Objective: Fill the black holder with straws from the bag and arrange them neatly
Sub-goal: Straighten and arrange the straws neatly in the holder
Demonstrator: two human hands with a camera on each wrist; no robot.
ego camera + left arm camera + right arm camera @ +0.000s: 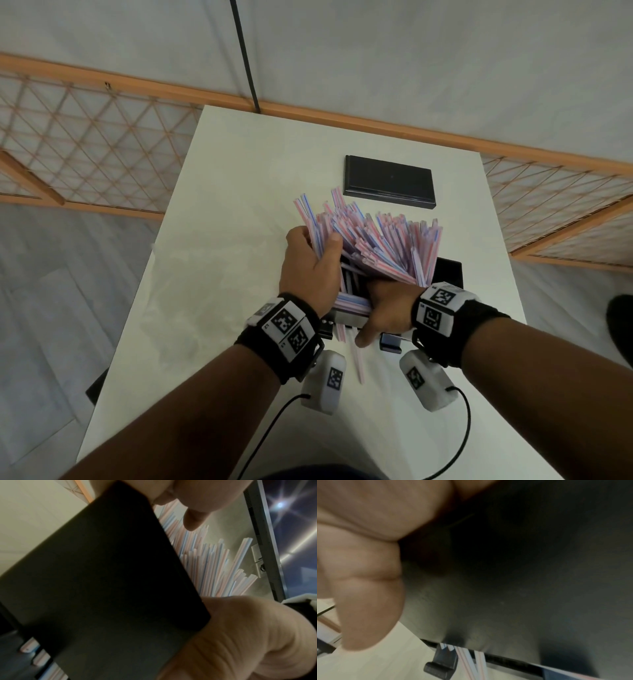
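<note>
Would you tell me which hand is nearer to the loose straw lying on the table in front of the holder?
Right. The right hand grips the holder's near edge, thumb almost touching the loose straw; the left hand is higher, gripping the straw bundle.

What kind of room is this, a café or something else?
Probably a recording setup rather than a café: a plain white table stands between lattice screens and blank walls, and both wrists wear tagged camera bands. Only straws hint at a café.

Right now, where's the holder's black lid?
Head view: the black lid lies flat on the white table, at its far side, just beyond the fanned straws and apart from both hands.
</note>
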